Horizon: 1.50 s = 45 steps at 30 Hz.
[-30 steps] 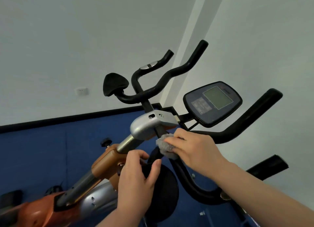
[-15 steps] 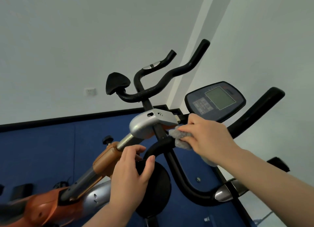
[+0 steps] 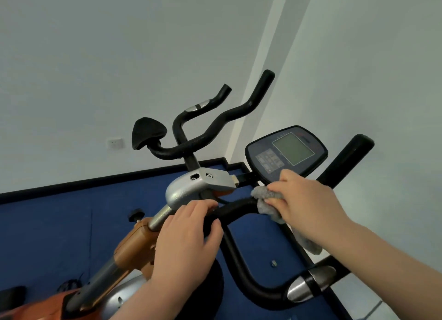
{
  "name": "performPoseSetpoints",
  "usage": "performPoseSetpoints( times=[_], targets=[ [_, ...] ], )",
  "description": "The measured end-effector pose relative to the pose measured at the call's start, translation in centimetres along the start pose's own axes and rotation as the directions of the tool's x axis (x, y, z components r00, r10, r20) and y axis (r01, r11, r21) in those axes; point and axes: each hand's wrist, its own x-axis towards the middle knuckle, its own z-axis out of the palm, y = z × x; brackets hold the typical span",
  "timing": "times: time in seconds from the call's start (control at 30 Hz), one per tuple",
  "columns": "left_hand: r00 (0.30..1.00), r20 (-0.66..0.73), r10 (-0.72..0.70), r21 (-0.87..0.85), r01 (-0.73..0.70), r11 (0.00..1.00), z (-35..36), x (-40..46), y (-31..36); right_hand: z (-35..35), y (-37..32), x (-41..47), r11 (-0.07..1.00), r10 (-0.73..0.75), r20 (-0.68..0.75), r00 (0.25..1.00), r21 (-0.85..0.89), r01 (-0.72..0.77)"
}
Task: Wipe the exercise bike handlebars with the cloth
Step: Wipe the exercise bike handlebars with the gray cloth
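Nearest the camera, two bare forearms reach up from the bottom edge. The left hand [image 3: 185,238] is wrapped around the black bar [image 3: 235,208] of the handlebars, fingers over the top and thumb round the near side, clamped on it just below the silver bracket [image 3: 191,188]. Under that hand a round black pad [image 3: 215,288] shows, and a steel post [image 3: 159,218] runs down into an orange frame [image 3: 134,245] toward the lower left.

The right hand [image 3: 308,209] is closed on a grey cloth [image 3: 264,195], pressing it against the bar to the right of the left hand; the two hands are near each other but apart. The cloth bunches out between the fingertips on the left, and a loose end [image 3: 309,244] hangs below the wrist. From the bar, a black tube curves down and right to a chrome sensor plate [image 3: 311,283] near the lower right.

Just behind the right hand sits the console [image 3: 287,152], its grey screen tilted toward the camera; the knuckles overlap its lower edge. A thick black grip [image 3: 346,159] rises to the right of it.

Farther back stands a second set of black handlebars [image 3: 215,126] with an elbow pad [image 3: 148,133] on its left end. Beyond lie the blue floor [image 3: 47,224], a black skirting strip and pale walls, with a socket [image 3: 116,143] on the left wall.
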Motion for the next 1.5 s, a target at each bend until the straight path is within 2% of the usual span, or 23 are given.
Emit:
performPoseSetpoints(
  times=[0.13,0.2,0.33,0.43,0.53,0.63,0.73,0.9,1.0,1.07,1.17,1.33,1.4,1.5],
  targets=[
    [0.999,0.034,0.019,0.125,-0.023,0.992,0.3,0.2,-0.1,1.5,-5.5,0.9,0.990,-0.065,0.007,0.998,0.125,0.064],
    [0.999,0.033,0.033,0.157,-0.037,0.987,0.2,0.1,-0.2,2.1,-6.2,0.6,0.991,-0.066,-0.001,0.998,0.116,0.066],
    [0.998,0.037,0.046,0.164,-0.051,0.985,0.3,0.1,-0.5,0.8,-1.8,-1.5,0.998,0.053,0.058,0.997,-0.026,-0.051],
    [0.998,0.054,0.032,0.156,-0.041,0.987,0.1,0.1,-0.4,-0.2,-0.1,-1.9,0.978,0.180,0.033,0.983,-0.113,-0.175],
    [0.996,0.081,0.022,0.150,-0.034,0.988,0.0,0.1,-0.2,0.2,-2.8,-0.3,0.984,0.171,0.033,0.985,0.049,-0.172],
    [0.992,0.121,0.034,0.110,-0.047,0.993,-0.1,0.3,-0.1,1.4,-4.5,-0.1,0.990,0.130,0.000,0.992,0.058,-0.129],
    [0.984,0.150,0.098,0.092,-0.113,0.989,0.0,0.9,0.9,1.1,-2.2,-1.4,0.980,0.201,-0.050,0.978,-0.003,-0.201],
    [0.961,0.181,0.212,0.016,-0.218,0.976,2.4,3.2,4.5,-0.6,1.1,-2.8,0.979,0.151,-0.016,0.988,-0.139,-0.152],
    [0.942,0.204,0.268,-0.050,-0.263,0.963,4.1,4.2,5.1,-3.0,4.9,-2.2,0.953,0.223,-0.090,0.971,-0.191,-0.236],
    [0.931,0.224,0.289,-0.109,-0.271,0.956,4.7,4.5,4.8,-3.4,5.2,-1.4,0.951,0.235,-0.133,0.963,-0.175,-0.257],
    [0.935,0.209,0.287,-0.208,-0.244,0.947,5.1,4.7,4.3,-1.9,2.8,-1.4,0.971,0.216,-0.109,0.970,-0.081,-0.226],
    [0.931,0.195,0.309,-0.220,-0.265,0.939,5.0,4.8,4.3,-3.8,6.1,-3.2,0.961,0.239,-0.203,0.950,-0.091,-0.261],
    [0.935,0.192,0.299,-0.228,-0.254,0.940,5.0,4.9,4.4,-5.6,6.5,-3.6,0.952,0.251,-0.300,0.920,-0.097,-0.291],
    [0.938,0.190,0.292,-0.235,-0.245,0.941,5.2,4.9,4.6,-8.8,8.2,-1.7,0.898,0.433,-0.517,0.738,0.183,-0.400]
  ],
)
